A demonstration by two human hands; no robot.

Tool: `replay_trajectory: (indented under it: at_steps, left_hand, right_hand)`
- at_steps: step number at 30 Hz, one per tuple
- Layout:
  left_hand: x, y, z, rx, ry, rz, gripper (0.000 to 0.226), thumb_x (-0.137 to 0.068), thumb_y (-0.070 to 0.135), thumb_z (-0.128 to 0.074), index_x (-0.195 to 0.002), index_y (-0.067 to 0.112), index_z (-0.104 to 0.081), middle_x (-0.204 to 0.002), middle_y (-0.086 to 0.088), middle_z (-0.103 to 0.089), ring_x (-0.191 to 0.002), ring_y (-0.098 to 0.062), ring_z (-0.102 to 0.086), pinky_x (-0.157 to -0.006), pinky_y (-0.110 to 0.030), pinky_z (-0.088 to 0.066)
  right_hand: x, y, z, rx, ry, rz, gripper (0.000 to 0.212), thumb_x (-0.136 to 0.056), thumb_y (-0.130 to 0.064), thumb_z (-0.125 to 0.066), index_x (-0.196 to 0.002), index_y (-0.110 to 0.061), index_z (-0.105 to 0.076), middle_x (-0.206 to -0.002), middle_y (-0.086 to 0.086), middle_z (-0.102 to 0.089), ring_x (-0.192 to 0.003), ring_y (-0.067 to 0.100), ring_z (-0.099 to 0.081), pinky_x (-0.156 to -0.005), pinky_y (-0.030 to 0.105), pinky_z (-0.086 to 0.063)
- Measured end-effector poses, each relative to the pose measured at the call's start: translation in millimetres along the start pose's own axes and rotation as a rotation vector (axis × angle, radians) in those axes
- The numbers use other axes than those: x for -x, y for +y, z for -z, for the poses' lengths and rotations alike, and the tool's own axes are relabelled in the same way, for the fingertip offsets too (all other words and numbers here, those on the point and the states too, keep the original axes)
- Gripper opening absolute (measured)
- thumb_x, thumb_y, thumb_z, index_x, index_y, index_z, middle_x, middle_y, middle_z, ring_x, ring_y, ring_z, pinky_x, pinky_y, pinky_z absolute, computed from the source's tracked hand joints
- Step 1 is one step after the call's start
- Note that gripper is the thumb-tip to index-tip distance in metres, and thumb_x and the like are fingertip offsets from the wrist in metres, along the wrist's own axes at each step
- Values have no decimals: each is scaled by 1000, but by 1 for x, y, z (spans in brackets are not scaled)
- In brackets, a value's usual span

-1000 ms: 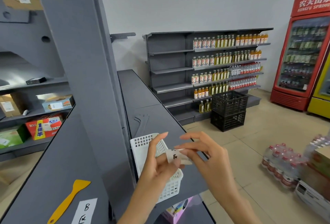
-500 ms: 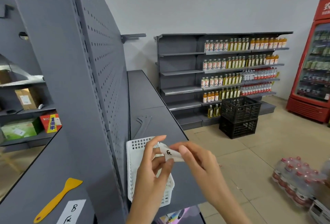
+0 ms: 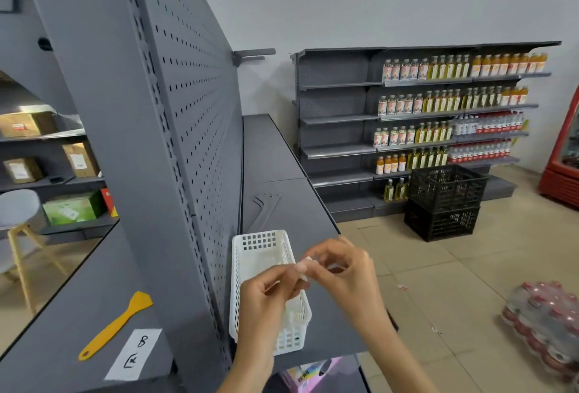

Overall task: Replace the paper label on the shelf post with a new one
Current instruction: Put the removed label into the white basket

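A small crumpled white paper label (image 3: 304, 267) is pinched between both hands just above the white perforated plastic basket (image 3: 266, 270), which stands on the grey metal shelf (image 3: 291, 204). The left hand (image 3: 266, 301) grips its lower edge with thumb and forefinger, and the right hand (image 3: 341, 267) nips the upper end, its other fingers curled. The scrap looks folded on itself (its writing cannot be read here), so it is probably the removed one, being balled up or peeled apart. Judging from that, it is best dropped straight into the basket, with fingertips kept clean of glue. To the left, past the grey upright shelf post (image 3: 119, 142), a white paper strip lettered "B" (image 3: 134, 353) lies flat beside a yellow plastic scraper (image 3: 117, 323), likely the replacement, which should go on square and be smoothed from one end.
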State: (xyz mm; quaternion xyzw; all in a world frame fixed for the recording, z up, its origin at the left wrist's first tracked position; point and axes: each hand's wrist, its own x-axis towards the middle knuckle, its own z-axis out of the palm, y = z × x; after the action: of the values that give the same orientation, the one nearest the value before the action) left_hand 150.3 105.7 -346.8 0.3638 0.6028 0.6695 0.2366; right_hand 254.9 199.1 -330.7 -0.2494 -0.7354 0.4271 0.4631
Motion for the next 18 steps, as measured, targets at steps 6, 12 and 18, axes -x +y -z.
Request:
replay_trajectory:
  at_steps: [6,12,18]
  left_hand:
    - [-9,-7,11,485,-111,259,30,-99,5,-50,-119,12,-70,-122,-8,-74,-112,-18,-72,-99,-28,-55]
    - [9,-10,13,158,-219,101,45,-103,30,-48,-145,44,-39,-152,38,-26,-141,15,-24,-103,-8,-30]
    - [26,-4,56,-82,-201,-97,30,-92,45,-58,-110,26,-72,-99,4,-79,-106,-11,-71,-98,-18,-49]
  right_hand:
    - [-4,39,-33,-49,8,14,9,-83,-12,-76,-81,-18,-70,-86,-8,-72,-77,17,-69,-67,28,-54]
    - [-12,54,-48,119,-19,38,25,-86,6,-68,-87,-18,-77,-84,-12,-77,-83,3,-73,-76,16,-56]
    - [-13,44,-58,356,-172,56,41,-86,7,-63,-106,-27,-74,-84,-24,-72,-81,-4,-70,-78,16,-55]
